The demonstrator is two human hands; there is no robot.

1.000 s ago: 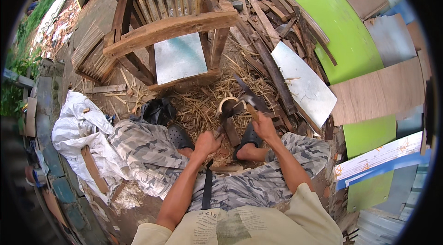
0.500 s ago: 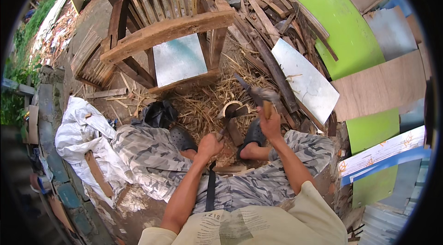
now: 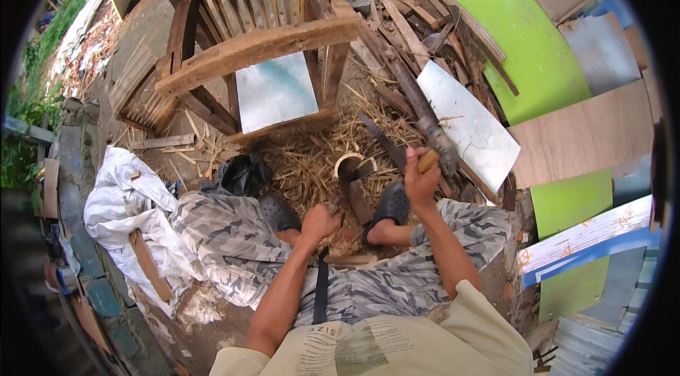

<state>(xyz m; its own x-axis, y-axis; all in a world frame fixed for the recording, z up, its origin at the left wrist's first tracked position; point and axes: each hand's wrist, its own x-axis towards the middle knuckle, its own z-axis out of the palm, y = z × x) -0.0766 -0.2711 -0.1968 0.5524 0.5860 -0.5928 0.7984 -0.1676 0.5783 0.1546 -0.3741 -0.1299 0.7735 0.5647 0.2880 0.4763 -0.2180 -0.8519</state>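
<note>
My right hand is closed round the pale wooden handle of a hammer, whose grey-brown head is blurred. It is held up to the right of a curved bamboo piece. My left hand grips a slim tool, mostly hidden by the fingers, its kind unclear. The bamboo stands by a dark wooden block between my feet. Beyond them, a dark saw blade lies slanted on the shavings.
Straw-like shavings cover the ground ahead. A wooden chair stands at the far left, beside a black plastic bag and a white sack. Scrap timber and a white panel lie to the right.
My right hand and the hammer have swung right, away from the bamboo piece. My left hand has drawn back slightly, and its tool with it.
</note>
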